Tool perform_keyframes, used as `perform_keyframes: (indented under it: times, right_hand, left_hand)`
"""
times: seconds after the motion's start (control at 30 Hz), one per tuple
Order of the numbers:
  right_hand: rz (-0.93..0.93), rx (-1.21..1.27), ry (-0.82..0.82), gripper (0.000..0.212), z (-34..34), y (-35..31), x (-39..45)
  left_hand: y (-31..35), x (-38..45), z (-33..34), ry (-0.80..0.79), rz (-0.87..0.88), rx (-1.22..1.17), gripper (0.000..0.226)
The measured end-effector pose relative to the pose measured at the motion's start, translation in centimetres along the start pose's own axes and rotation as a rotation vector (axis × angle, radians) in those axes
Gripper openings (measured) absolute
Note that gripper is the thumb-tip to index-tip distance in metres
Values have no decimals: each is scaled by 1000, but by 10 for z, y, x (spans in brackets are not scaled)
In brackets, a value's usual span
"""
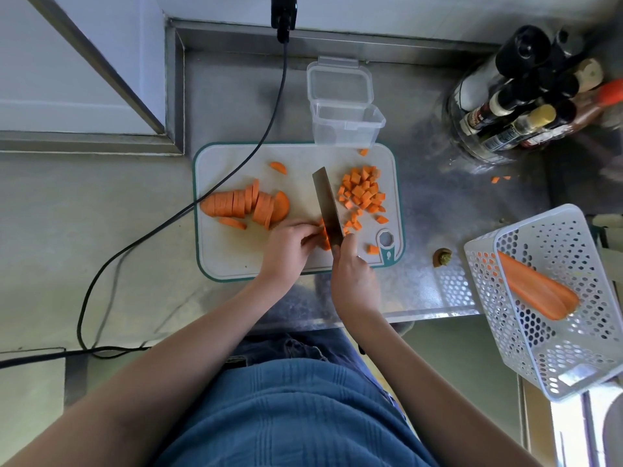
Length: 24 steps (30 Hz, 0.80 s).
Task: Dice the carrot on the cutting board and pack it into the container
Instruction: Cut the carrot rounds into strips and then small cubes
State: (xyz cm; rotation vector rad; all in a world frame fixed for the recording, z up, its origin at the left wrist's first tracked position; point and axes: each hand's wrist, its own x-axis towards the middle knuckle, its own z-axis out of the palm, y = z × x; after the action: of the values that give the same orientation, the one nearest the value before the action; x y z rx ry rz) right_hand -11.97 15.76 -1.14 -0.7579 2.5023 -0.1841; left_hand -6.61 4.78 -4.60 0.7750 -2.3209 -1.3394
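A white cutting board [236, 251] with a teal rim lies on the steel counter. A row of sliced carrot [246, 203] sits at its left. Diced carrot [362, 192] is piled at its right. My right hand [352, 274] grips the knife [327, 203], whose blade stands on the board between the two piles. My left hand [290, 246] presses carrot pieces [324, 242] against the blade's left side; most of them are hidden by my fingers. The clear container [347, 126] stands open behind the board, its lid flipped back.
A white perforated basket [553, 332] at the right holds another carrot [536, 291]. A carrot stub [442, 257] lies on the counter. Bottles [515, 106] crowd the back right. A black cable [168, 224] crosses the board's left corner. Loose carrot bits [500, 179] lie right of the board.
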Motion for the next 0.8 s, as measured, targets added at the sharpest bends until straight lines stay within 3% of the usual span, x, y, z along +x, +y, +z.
perform_keyframes:
  times: [0.1, 0.23, 0.43, 0.8]
  right_hand:
    - [0, 17, 16, 18, 3, 1, 0]
    - [9, 65, 29, 13, 2, -1, 2]
    - [8, 28, 10, 16, 0, -3, 5]
    - [53, -150, -116, 38, -2, -11, 18]
  left_hand:
    - [-4, 0, 4, 11, -41, -9, 5]
    - [-14, 0, 6, -17, -83, -42, 20]
    - [-8, 1, 3, 10, -34, -50, 6]
    - [-8, -4, 5, 70, -64, -8, 15]
